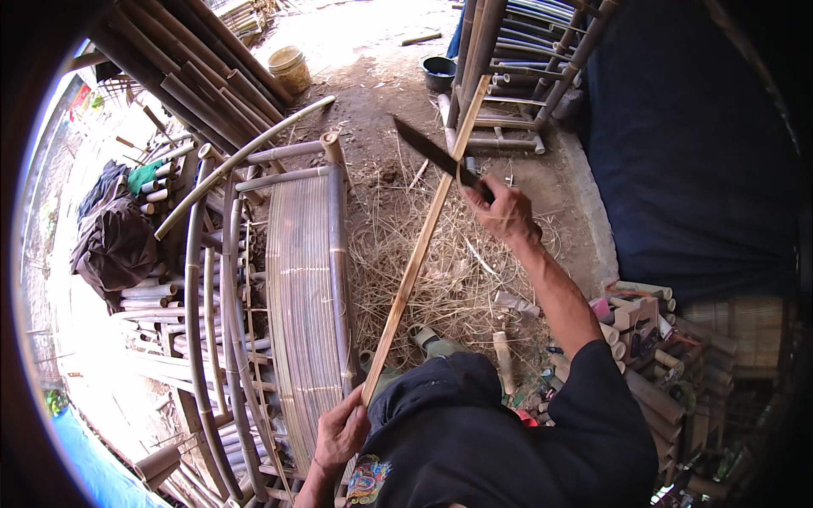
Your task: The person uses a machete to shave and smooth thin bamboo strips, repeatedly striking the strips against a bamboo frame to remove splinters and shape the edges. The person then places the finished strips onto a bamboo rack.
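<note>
The left hand (340, 432) is closed around the lower end of a long, pale, split bamboo strip (421, 245); the right hand (506, 212) is clenched on the handle of a dark-bladed machete (430, 151), whose blade meets the strip near its upper part; the strip runs slanted from the person's lap up toward a rack of bamboo poles (525, 59), above a dirt floor littered with dry straw-like shavings (440, 271); a curved bamboo furniture frame (296, 296) stands just to the left.
</note>
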### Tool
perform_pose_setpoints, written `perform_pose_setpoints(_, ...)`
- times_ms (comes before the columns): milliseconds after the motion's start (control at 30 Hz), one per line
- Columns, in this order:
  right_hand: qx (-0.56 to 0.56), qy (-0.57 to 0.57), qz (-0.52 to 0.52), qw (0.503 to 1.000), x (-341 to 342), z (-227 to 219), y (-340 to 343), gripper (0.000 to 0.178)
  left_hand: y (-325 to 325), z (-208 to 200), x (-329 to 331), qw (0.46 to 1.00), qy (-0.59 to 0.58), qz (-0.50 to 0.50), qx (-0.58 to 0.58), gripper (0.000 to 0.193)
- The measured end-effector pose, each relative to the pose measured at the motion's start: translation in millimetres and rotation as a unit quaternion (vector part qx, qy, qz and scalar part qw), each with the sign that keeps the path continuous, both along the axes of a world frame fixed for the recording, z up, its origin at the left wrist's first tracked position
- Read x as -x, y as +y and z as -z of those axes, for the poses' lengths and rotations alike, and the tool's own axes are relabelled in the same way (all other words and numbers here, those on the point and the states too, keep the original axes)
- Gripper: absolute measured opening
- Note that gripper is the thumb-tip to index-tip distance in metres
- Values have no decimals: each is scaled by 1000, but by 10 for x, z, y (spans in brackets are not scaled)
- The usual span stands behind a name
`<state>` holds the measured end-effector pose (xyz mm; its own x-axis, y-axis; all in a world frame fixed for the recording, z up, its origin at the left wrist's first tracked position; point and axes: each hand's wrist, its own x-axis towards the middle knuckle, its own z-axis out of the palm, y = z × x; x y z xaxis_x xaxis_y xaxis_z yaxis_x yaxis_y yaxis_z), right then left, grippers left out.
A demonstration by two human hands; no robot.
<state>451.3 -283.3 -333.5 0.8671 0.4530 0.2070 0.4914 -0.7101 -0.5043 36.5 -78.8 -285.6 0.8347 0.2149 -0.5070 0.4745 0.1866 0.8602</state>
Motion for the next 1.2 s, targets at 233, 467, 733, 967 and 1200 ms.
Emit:
perform_pose_setpoints(233,-13,-54,129,990,-750,-304,-657,76,255,-32,917,998,41,18,54,40)
perform_pose_setpoints(467,-300,158,220,915,-1133,-345,-1166,59,745,-227,948,949,-14,2,-315,41)
perform_pose_setpoints(733,-404,550,-67,728,855,-60,541,22,1432,-1720,-1192,670,-268,-304,-623,26)
perform_pose_setpoints(967,-531,596,-84,597,1754,-291,1553,43,750,-1107,-1538,866,-286,-266,-312,20)
perform_pose_setpoints(1200,-536,543,22,646,1486,82,1859,26,408,-87,-829,984,-20,-157,-87,46)
